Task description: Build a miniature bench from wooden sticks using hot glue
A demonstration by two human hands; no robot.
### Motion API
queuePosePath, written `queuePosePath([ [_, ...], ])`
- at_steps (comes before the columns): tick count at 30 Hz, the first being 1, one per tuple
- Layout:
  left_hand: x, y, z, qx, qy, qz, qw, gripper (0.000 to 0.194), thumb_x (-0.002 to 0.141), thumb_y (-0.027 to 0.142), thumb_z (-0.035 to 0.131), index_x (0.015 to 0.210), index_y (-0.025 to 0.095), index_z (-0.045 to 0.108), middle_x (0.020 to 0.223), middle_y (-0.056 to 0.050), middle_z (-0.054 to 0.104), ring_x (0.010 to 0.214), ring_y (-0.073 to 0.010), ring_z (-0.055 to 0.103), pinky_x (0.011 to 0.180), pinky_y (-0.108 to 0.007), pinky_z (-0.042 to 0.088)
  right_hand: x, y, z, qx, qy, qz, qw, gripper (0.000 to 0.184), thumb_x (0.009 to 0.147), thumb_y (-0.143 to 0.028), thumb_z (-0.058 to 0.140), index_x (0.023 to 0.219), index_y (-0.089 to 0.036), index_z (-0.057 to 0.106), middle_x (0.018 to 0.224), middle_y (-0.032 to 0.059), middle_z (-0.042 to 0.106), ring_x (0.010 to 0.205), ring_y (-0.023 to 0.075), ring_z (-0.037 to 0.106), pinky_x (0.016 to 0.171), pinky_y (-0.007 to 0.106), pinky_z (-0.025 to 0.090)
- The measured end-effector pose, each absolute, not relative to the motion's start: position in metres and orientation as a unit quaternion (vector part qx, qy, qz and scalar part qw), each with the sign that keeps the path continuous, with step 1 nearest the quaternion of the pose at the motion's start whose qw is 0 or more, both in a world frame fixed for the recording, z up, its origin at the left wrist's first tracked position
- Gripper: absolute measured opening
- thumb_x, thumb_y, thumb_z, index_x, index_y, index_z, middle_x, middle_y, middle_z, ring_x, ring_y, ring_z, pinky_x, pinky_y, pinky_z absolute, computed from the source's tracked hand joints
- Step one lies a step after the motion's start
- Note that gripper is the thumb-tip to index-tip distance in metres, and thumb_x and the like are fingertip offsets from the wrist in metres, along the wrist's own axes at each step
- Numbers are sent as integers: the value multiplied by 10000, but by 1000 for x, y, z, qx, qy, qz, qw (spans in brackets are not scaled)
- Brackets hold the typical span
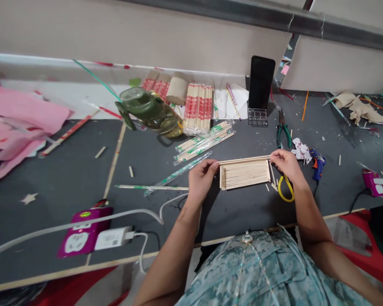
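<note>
Pinching a stick (pixel 244 160), left hand (pixel 201 176) and right hand (pixel 286 165), along a stick-built tray (pixel 246 175), wrappers (pixel 199 139) holding chopsticks (pixel 214 142)

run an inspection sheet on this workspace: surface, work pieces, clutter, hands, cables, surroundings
Surface: dark tabletop, scattered with small stick offcuts
Job's things: shallow tray of wooden sticks; a thin stick along its far edge
Clutter: pliers, glue gun, crumpled paper, wrapped stick bundles, green bottle; yellow loop handle, partly hidden
Hands: left hand pinches the thin stick's left end, right hand its right end
Cables: white cable passes across the purple socket box on the left
Surroundings: black phone in a wire stand; grey pipe across the pale wall
</note>
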State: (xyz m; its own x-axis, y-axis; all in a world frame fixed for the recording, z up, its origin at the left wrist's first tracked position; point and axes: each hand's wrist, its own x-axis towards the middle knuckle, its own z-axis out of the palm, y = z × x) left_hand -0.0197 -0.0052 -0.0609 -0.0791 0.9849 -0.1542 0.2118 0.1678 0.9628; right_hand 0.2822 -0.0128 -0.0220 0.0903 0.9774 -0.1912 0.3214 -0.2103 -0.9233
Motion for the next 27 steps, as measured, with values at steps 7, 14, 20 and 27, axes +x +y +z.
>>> queuePosePath([
  [7,-17,-7,-53,477,596,426,485,243,798,429,669,829,188,683,702,-6,655,624,-144,554,604,-259,440,281,-15,-25,-640,-488,456,378,228,769,-408,661,822,-189,698,681,10,662,576,131,542,491,235,394],
  [14,-12,-7,-57,446,610,437,488,257,773,440,678,824,188,674,694,0,642,620,-145,552,601,-261,450,281,-13,-31,-641,-511,428,382,178,767,-357,667,797,-184,698,727,15,689,669,154,609,639,275,479],
  [20,-9,-7,-60,399,599,475,507,270,715,423,736,810,174,695,703,-10,678,629,-148,595,618,-264,500,282,-12,-39,-635,-510,442,377,152,749,-352,674,788,-206,691,757,22,708,722,182,650,728,316,513],
  [27,-9,-6,-58,399,601,468,511,227,713,383,734,779,168,707,655,-10,675,588,-145,586,572,-251,489,283,-13,-39,-641,-503,433,386,210,755,-339,678,919,-210,696,792,23,690,725,181,650,697,314,524],
])
